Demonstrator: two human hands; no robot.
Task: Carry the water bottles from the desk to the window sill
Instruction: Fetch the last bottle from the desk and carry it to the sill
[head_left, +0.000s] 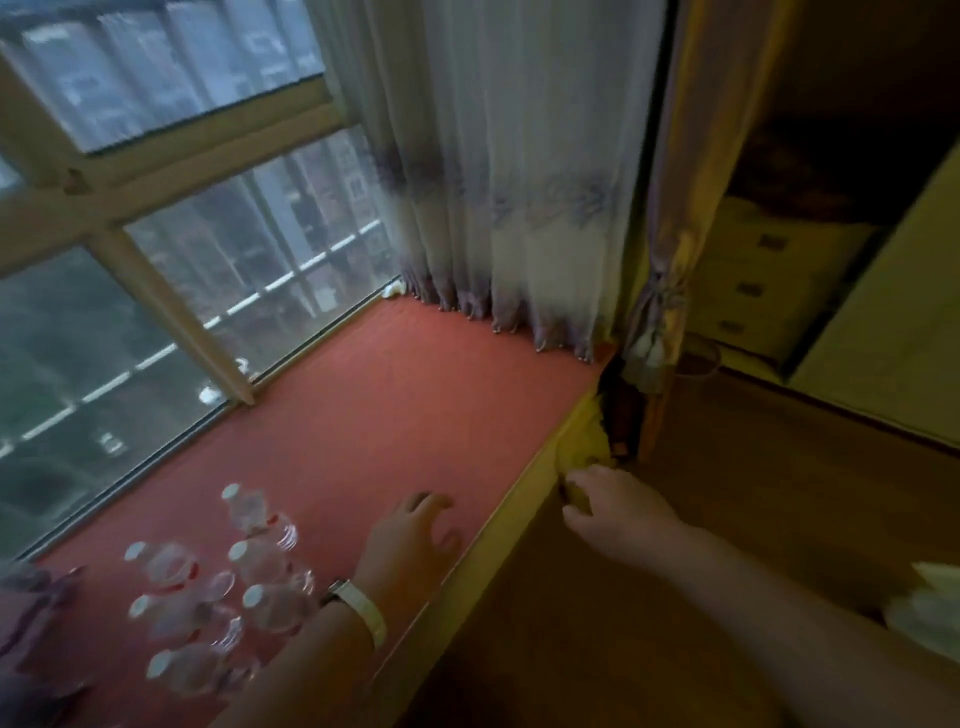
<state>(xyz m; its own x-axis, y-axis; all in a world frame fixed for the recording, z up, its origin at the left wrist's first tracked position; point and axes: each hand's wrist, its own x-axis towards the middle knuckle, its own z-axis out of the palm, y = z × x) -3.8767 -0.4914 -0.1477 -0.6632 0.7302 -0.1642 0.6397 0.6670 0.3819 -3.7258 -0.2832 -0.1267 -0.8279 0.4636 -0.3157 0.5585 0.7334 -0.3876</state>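
Six water bottles (254, 512) counted, white-capped, clustered lower left on one red window sill (415, 395). Two hands: left hand (415, 535) bottom centre, right hand (618, 512) lower right. One wristwatch (358, 608). Two curtains: sheer curtain (519, 156) upper centre, yellow drape (675, 218) beside it. Three drawer handles (748, 289) at right.

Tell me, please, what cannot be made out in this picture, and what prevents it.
Head view:
- water bottles: motion blur; labels unreadable, count unsure.
- purple object: cut off by the left edge and blurred.
- right hand: fingertips blurred against the front edge of the window sill; contact unclear.
- desk: outside the frame.
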